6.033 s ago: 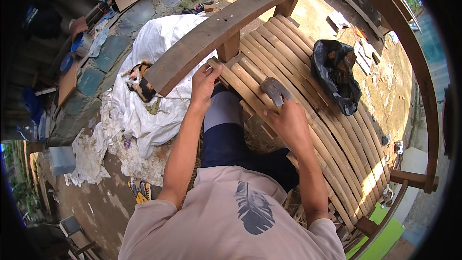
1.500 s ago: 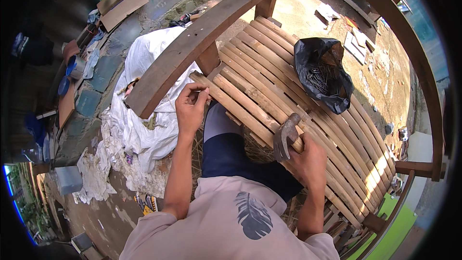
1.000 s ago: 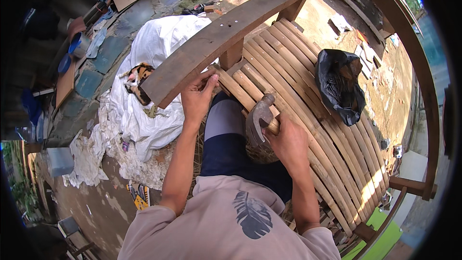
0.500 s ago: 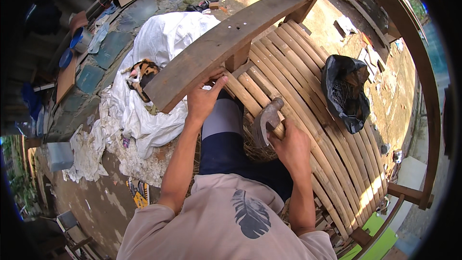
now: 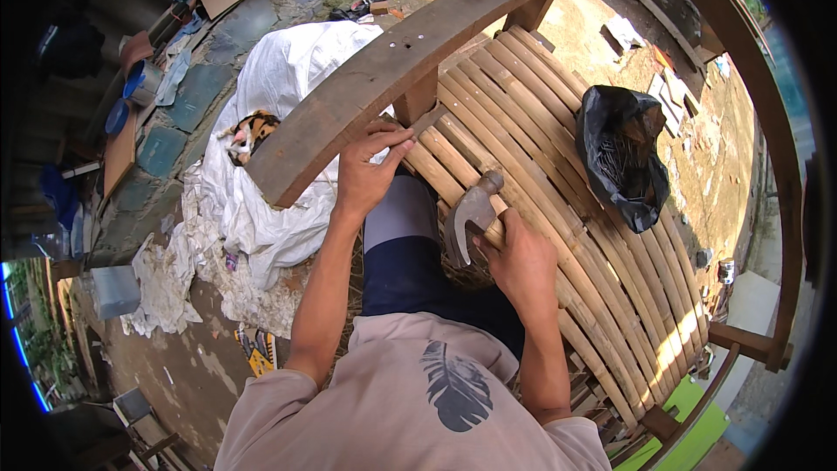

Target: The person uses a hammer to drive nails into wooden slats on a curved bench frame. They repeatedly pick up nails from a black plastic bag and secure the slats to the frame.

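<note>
My right hand (image 5: pixel 520 263) grips the handle of a claw hammer (image 5: pixel 472 212), its steel head raised over the bamboo slats (image 5: pixel 558 148) of a curved wooden frame. My left hand (image 5: pixel 367 170) pinches something small against the end of a slat, just below the thick curved wooden rail (image 5: pixel 392 70) and its short post. What the fingers pinch is too small to make out. My knee in dark trousers sits between my arms.
A black plastic bag (image 5: pixel 621 153) holding nails lies on the slats to the right. A white sack (image 5: pixel 275 113) and crumpled white sheeting lie left, with a calico cat (image 5: pixel 248 133) on it. Cardboard, buckets and stone slabs lie far left. An outer curved rail (image 5: pixel 750 78) bounds the right.
The hammer rose from low on the slats toward my left hand over the last second and a half. My left hand stayed pinched at the slat end under the rail.
</note>
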A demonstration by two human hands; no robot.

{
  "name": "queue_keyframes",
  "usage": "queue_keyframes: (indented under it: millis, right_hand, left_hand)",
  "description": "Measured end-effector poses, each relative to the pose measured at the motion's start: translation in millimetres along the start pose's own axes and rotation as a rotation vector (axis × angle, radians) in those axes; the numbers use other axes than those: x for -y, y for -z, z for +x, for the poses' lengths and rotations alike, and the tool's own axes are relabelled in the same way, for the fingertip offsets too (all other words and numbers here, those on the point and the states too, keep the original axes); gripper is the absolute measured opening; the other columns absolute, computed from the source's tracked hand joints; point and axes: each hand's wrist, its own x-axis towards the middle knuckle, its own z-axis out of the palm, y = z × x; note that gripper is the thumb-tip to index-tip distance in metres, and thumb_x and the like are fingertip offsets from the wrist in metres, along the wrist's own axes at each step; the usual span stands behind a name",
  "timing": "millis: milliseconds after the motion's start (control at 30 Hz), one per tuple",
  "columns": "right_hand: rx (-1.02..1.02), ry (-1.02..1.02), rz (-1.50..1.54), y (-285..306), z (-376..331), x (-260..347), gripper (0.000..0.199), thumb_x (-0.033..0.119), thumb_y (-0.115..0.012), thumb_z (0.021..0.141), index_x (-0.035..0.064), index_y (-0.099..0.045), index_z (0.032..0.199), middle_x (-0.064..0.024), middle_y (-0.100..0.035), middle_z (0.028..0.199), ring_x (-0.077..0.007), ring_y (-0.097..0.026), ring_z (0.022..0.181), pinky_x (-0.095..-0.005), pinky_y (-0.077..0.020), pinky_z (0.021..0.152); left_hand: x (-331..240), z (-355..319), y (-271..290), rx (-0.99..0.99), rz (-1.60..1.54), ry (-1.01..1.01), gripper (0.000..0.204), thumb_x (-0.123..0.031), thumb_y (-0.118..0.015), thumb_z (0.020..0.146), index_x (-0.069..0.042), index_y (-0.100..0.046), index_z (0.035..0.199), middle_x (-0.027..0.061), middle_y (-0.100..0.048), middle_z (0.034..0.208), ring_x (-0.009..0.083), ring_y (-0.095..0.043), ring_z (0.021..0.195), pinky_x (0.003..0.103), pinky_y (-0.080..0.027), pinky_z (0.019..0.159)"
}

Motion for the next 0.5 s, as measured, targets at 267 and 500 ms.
queue_keyframes:
  millis: [267,500]
  right_hand:
    - [-0.006,0.000,0.015,-1,0,-1,0.036,0.024,-0.082,0.083,0.0034,-0.053,0.090,-0.0175,-0.067,0.081,-0.0410,-0.068,0.076,-0.0501,-0.0517,0.064]
    - [-0.034,0.029,0.020,-3,-1,-3,0.036,0.024,-0.082,0.082,0.0032,-0.054,0.090,-0.0177,-0.067,0.080,-0.0409,-0.068,0.076,-0.0501,-0.0518,0.064]
  left_hand:
    - [16,1,2,0.086,0.086,-0.158,0.022,-0.004,-0.078,0.086,-0.010,-0.081,0.107,0.0058,-0.074,0.106,0.0239,-0.063,0.114,0.037,-0.049,0.101]
    - [12,2,4,0.090,0.036,-0.163,0.020,-0.001,-0.076,0.086,-0.008,-0.079,0.104,0.0068,-0.073,0.106,0.0260,-0.062,0.113,0.040,-0.047,0.102]
